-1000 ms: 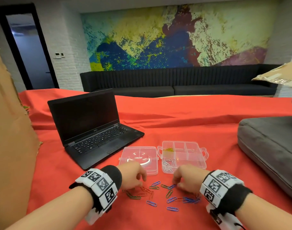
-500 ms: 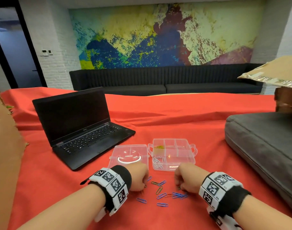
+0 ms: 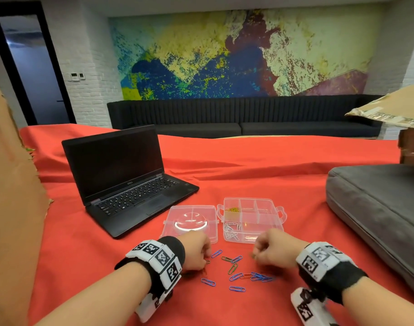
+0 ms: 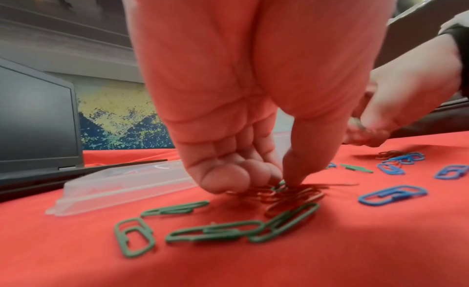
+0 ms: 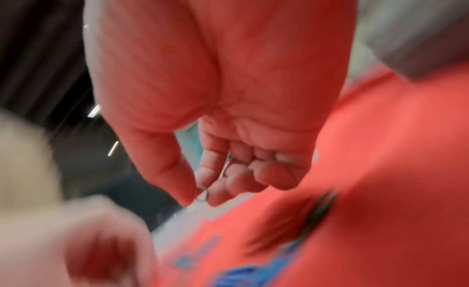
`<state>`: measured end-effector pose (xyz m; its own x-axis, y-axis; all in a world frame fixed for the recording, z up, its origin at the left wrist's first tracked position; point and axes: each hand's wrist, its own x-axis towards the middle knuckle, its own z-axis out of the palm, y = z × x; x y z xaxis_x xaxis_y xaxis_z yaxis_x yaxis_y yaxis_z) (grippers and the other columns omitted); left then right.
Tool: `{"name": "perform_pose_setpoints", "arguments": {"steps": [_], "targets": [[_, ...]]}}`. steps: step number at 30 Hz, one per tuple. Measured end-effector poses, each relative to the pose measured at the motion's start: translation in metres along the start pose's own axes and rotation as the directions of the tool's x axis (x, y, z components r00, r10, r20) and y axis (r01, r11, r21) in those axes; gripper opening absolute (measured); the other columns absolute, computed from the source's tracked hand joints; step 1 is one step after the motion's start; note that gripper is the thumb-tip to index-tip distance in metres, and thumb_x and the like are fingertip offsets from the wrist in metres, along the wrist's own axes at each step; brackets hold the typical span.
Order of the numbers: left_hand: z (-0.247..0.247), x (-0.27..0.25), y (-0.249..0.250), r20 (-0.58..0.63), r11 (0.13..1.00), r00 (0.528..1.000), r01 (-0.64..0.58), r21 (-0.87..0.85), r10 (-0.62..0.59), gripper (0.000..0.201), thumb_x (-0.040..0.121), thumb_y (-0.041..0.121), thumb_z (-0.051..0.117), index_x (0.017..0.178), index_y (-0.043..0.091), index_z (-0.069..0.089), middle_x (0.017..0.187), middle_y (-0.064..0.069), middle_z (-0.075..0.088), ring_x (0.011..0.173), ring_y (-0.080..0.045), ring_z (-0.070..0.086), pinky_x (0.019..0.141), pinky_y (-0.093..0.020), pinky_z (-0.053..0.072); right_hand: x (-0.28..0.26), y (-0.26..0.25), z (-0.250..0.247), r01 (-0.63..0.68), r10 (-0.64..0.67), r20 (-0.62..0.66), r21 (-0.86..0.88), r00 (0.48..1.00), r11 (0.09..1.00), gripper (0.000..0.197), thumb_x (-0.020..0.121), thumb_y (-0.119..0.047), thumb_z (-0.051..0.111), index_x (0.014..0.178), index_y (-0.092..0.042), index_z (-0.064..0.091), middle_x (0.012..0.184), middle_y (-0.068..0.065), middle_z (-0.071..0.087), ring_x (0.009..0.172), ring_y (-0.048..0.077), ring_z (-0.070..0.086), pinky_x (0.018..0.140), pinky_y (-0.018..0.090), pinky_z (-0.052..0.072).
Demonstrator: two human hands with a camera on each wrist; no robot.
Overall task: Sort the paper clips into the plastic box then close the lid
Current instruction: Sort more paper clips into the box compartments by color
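Observation:
The clear plastic box stands open on the red cloth, its lid folded out flat to the left. Yellow clips lie in its far left compartment, silver clips in the near left one. Blue paper clips, green paper clips and red paper clips are scattered in front of the box. My left hand is down on the cloth, thumb and curled fingers pinching the red clips. My right hand hovers just before the box, pinching one thin clip.
An open black laptop sits left of the lid. A grey cushion fills the right side. Brown cardboard rises at the far left, and another cardboard piece hangs at the upper right.
My right hand has lifted off the scattered clips and drawn up toward the box's front edge with a clip. The left hand stays low at the clips, its fingers more curled.

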<state>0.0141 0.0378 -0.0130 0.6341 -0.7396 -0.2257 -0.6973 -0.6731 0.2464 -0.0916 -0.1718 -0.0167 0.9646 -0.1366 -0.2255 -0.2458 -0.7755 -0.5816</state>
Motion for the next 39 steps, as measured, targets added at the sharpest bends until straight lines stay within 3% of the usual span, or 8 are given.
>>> {"name": "perform_pose_setpoints", "arguments": {"steps": [3, 7, 13, 18, 25, 29, 34, 39], "targets": [[-0.001, -0.001, 0.001, 0.039, 1.000, 0.999, 0.019, 0.023, -0.019, 0.011, 0.077, 0.012, 0.059, 0.081, 0.019, 0.066, 0.076, 0.003, 0.062, 0.071, -0.014, 0.056, 0.069, -0.024, 0.050, -0.004, -0.002, -0.001, -0.078, 0.061, 0.051, 0.763, 0.997, 0.642, 0.013, 0.074, -0.009, 0.057, 0.062, -0.015, 0.057, 0.069, 0.009, 0.063, 0.051, 0.015, 0.052, 0.048, 0.023, 0.038], [-0.002, -0.004, 0.001, 0.063, 0.997, 0.997, 0.043, 0.062, -0.047, 0.014, 0.075, 0.013, 0.063, 0.067, 0.023, 0.057, 0.059, 0.007, 0.055, 0.053, -0.010, 0.051, 0.050, -0.019, 0.044, -0.010, -0.012, -0.006, -0.184, 0.017, 0.183, 0.970, 0.983, 0.160, 0.016, 0.063, -0.001, 0.041, 0.062, -0.012, 0.053, 0.067, 0.012, 0.061, 0.048, 0.019, 0.051, 0.044, 0.021, 0.042], [-0.003, -0.008, -0.009, -0.015, 0.999, 1.000, 0.017, -0.041, -0.017, 0.011, 0.079, 0.010, 0.056, 0.076, 0.020, 0.060, 0.066, 0.009, 0.056, 0.060, -0.009, 0.052, 0.058, -0.017, 0.045, 0.003, -0.034, 0.021, 0.028, -0.030, 0.023, 0.082, 0.999, 0.996, 0.013, 0.082, -0.023, 0.058, 0.070, -0.024, 0.063, 0.059, -0.009, 0.049, 0.051, 0.009, 0.046, 0.049, 0.021, 0.037], [-0.005, -0.010, -0.016, -0.037, 0.991, 0.998, 0.037, -0.130, -0.042, 0.024, 0.079, 0.021, 0.066, 0.101, 0.012, 0.067, 0.073, 0.006, 0.059, 0.072, -0.014, 0.055, 0.069, -0.023, 0.046, 0.005, -0.056, 0.029, 0.142, -0.145, 0.026, -0.431, 0.989, 0.891, 0.015, 0.077, -0.028, 0.068, 0.091, -0.025, 0.073, 0.089, -0.008, 0.067, 0.092, 0.015, 0.063, 0.068, 0.022, 0.042], [-0.003, -0.004, -0.014, 0.027, 1.000, 1.000, 0.013, 0.027, -0.014, 0.020, 0.082, 0.010, 0.055, 0.094, 0.006, 0.070, 0.070, 0.004, 0.060, 0.075, -0.015, 0.055, 0.072, -0.024, 0.047, -0.003, -0.050, 0.023, 0.128, -0.087, 0.106, -0.486, 0.991, 0.865, 0.016, 0.081, -0.026, 0.060, 0.086, -0.016, 0.071, 0.076, -0.001, 0.064, 0.071, 0.017, 0.057, 0.054, 0.018, 0.038], [-0.010, -0.005, -0.020, -0.016, 1.000, 1.000, -0.009, -0.012, 0.008, 0.023, 0.084, 0.012, 0.052, 0.089, 0.001, 0.071, 0.079, -0.014, 0.069, 0.065, -0.016, 0.054, 0.065, -0.021, 0.046, 0.000, -0.034, 0.017, -0.121, 0.057, 0.267, 0.230, 0.962, 0.966, 0.011, 0.080, -0.026, 0.054, 0.071, -0.020, 0.058, 0.062, -0.001, 0.046, 0.046, 0.010, 0.036, 0.042, 0.017, 0.030], [-0.017, -0.009, -0.054, -0.021, 0.892, 0.993, 0.098, -0.442, -0.119, 0.017, 0.089, 0.006, 0.048, 0.093, 0.015, 0.062, 0.068, -0.007, 0.060, 0.046, -0.007, 0.054, 0.050, -0.018, 0.050, 0.007, -0.031, 0.007, -0.425, 0.034, 0.449, 0.814, 0.893, 0.396, 0.027, 0.084, -0.016, 0.037, 0.067, -0.011, 0.058, 0.064, 0.011, 0.053, 0.040, 0.016, 0.037, 0.036, 0.013, 0.027], [-0.023, -0.032, -0.074, 0.070, 0.458, 0.970, 0.172, -0.872, -0.232, 0.026, 0.081, -0.005, 0.032, 0.067, 0.012, 0.047, 0.058, -0.005, 0.043, 0.045, -0.016, 0.047, 0.043, -0.024, 0.045, 0.027, -0.052, 0.018, -0.155, 0.135, 0.109, 0.201, 0.985, 0.967, 0.023, 0.090, -0.030, 0.047, 0.071, -0.020, 0.056, 0.054, -0.005, 0.045, 0.042, 0.010, 0.039, 0.037, 0.017, 0.028]]}}
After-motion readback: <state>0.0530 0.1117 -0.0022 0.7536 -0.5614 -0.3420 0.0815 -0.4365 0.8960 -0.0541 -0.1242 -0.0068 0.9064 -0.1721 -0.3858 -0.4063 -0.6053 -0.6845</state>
